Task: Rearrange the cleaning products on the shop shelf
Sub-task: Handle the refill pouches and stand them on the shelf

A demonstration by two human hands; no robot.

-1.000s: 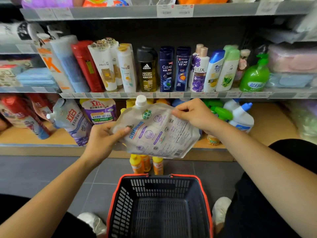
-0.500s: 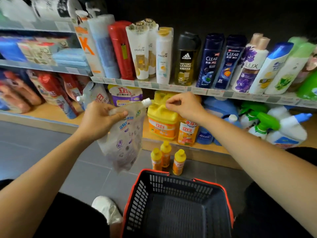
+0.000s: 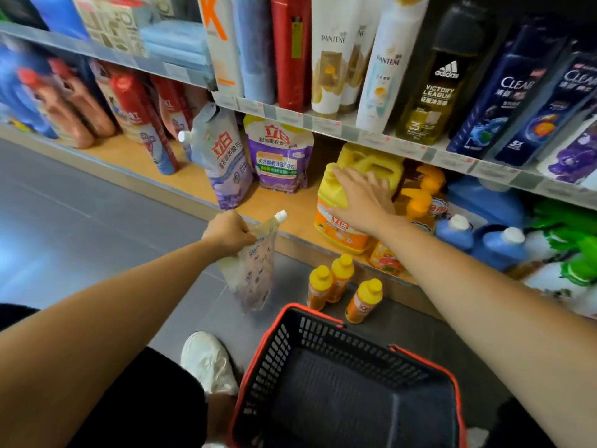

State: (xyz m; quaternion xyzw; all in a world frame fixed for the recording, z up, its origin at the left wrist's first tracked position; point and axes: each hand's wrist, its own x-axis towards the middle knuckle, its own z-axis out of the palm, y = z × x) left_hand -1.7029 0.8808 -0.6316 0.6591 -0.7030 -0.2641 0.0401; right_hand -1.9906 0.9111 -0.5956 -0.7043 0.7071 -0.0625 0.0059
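My left hand point(image 3: 230, 232) grips the top of a clear refill pouch point(image 3: 253, 270) with a white spout, which hangs down over the floor in front of the bottom shelf point(image 3: 292, 210). My right hand point(image 3: 363, 197) lies spread on the shoulder of a large yellow detergent jug point(image 3: 342, 231) at the shelf's front edge; its fingers are not closed around it. Two purple-printed pouches point(image 3: 226, 156) point(image 3: 279, 156) stand on the shelf to the left of the jug.
Three small orange bottles point(image 3: 340, 286) stand on the grey floor below the shelf edge. A black basket with a red rim point(image 3: 287, 321) sits near me. Blue bottles point(image 3: 497, 244) and green sprayers point(image 3: 578, 250) fill the shelf's right; shampoo bottles point(image 3: 433, 82) line the upper shelf.
My right hand let go of the pouch and moved onto the yellow jug. My left hand lowered the pouch, which now hangs from that hand alone. The view swung left and closer.
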